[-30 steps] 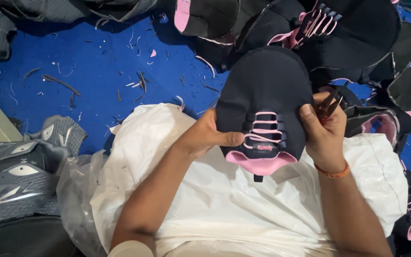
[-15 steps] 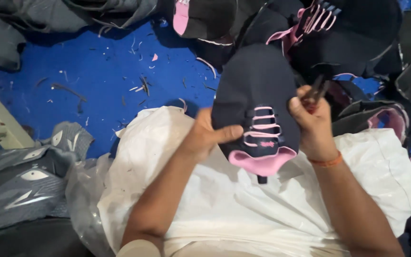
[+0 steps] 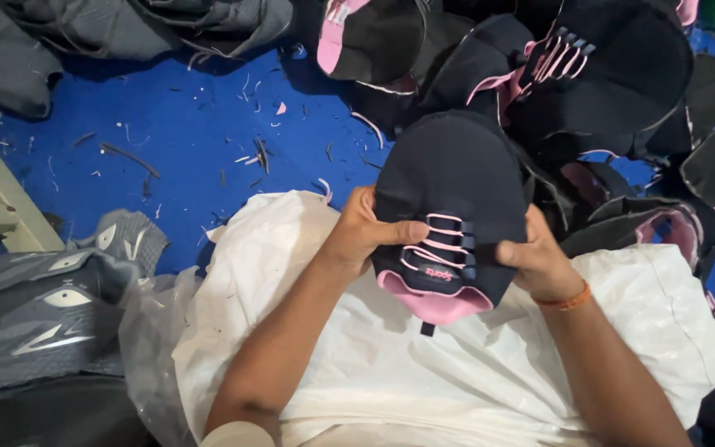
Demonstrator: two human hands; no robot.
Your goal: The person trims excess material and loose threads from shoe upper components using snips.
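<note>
1. Lower now, the right hand has slid down the black shoe upper, its grip clenched on the edge at frame centre.
2. Left hand grips the opposite side, thumb across the pink laces.
3. A white sack lies beneath; more black-and-pink uppers crowd the upper right; grey uppers sit at lower left.

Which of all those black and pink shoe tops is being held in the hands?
The black and pink shoe upper in the middle, over the white sack. The left hand and right hand grip its sides; the pile of uppers lies untouched behind.

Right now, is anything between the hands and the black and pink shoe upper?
Nothing visible: the left hand and right hand already grip the black and pink shoe upper directly, over the white sack.
</note>
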